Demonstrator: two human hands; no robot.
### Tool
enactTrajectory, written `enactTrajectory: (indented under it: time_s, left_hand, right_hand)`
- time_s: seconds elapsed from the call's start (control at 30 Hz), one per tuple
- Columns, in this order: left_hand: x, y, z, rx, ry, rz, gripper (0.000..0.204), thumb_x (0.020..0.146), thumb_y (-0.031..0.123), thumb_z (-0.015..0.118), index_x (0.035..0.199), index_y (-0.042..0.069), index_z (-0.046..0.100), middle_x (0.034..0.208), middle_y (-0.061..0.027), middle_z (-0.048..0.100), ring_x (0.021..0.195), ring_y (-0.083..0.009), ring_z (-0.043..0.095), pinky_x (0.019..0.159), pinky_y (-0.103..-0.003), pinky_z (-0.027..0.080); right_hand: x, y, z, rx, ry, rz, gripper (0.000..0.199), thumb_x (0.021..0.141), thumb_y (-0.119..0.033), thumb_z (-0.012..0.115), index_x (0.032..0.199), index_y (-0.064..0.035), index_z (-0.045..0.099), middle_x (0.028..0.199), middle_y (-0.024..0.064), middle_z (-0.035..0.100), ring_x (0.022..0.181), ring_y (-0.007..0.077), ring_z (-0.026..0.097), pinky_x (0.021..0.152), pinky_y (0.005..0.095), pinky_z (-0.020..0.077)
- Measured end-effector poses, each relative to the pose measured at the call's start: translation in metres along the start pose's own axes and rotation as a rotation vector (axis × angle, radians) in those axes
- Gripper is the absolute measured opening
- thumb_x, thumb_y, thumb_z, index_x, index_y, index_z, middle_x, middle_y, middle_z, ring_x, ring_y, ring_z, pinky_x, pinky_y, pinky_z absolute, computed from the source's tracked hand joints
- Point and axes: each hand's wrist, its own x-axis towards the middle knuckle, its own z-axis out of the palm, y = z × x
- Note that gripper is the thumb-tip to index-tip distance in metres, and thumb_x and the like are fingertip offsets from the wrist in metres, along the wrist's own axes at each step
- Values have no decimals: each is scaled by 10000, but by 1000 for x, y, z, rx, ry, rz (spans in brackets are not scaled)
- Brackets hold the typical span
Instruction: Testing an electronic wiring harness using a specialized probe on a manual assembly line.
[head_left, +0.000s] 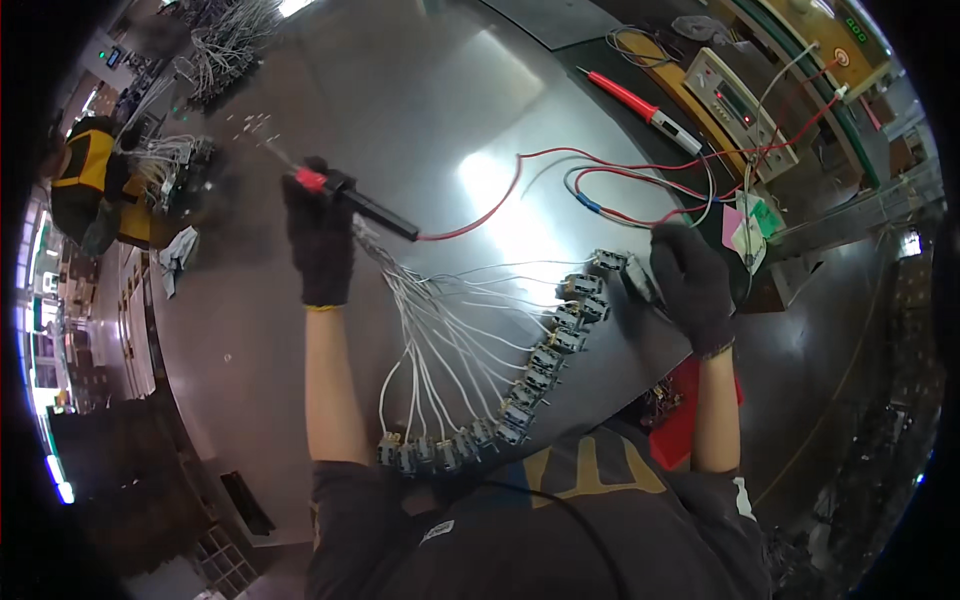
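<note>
My left hand, in a black glove, is closed around a bundle of white wires and a black-handled test probe with a red collar. Bare wire ends fan out beyond that fist. From there the wires spread toward me to a curved row of small grey-black switch-like components on the metal table. At the row's far right end my right hand, also gloved in black, is closed on a pale grey block beside the last component. Its fingertips are partly hidden.
A red lead runs across the table from the probe toward a beige meter. A red probe lies at the far right. Another person in black and yellow is at far left, near more wire bundles. A red bin sits by my right forearm.
</note>
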Motion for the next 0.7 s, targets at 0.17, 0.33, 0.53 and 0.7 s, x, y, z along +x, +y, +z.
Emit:
enactTrajectory:
  time_s: [0.17, 0.33, 0.53, 0.7]
  left_hand:
    - [-40, 41, -21, 677, -68, 64, 367, 996, 129, 623, 1335, 61, 499, 1188, -69, 576, 994, -145, 571, 875, -299, 486]
    - [-138, 100, -50, 1013, 71, -279, 239, 991, 98, 587, 1221, 35, 577, 1047, -30, 603, 897, -96, 551, 780, -266, 473]
    - [-253, 159, -51, 999, 291, -644, 130, 1008, 136, 567, 996, 26, 633, 856, -14, 577, 779, -92, 522, 712, -259, 442]
    - [-278, 172, -13, 1131, 341, -446, 112, 1002, 107, 559, 984, 21, 628, 863, -27, 582, 785, -105, 526, 719, -274, 451]
  right_hand:
    - [99, 50, -33, -338, 239, -212, 354, 970, -322, 593, 1236, -91, 632, 1129, 145, 712, 1018, 334, 700, 860, 417, 546]
    - [182, 108, -26, -695, 43, -84, 597, 929, -479, 632, 1384, -96, 576, 1351, 180, 629, 1169, 360, 647, 992, 470, 508]
    - [211, 133, -6, -768, -157, 18, 529, 895, -513, 627, 1253, -123, 643, 1150, 204, 697, 1079, 400, 665, 921, 496, 522]
    - [213, 151, -10, -635, -140, 14, 556, 914, -583, 557, 1236, -142, 659, 1183, 208, 686, 1059, 418, 670, 898, 511, 520]
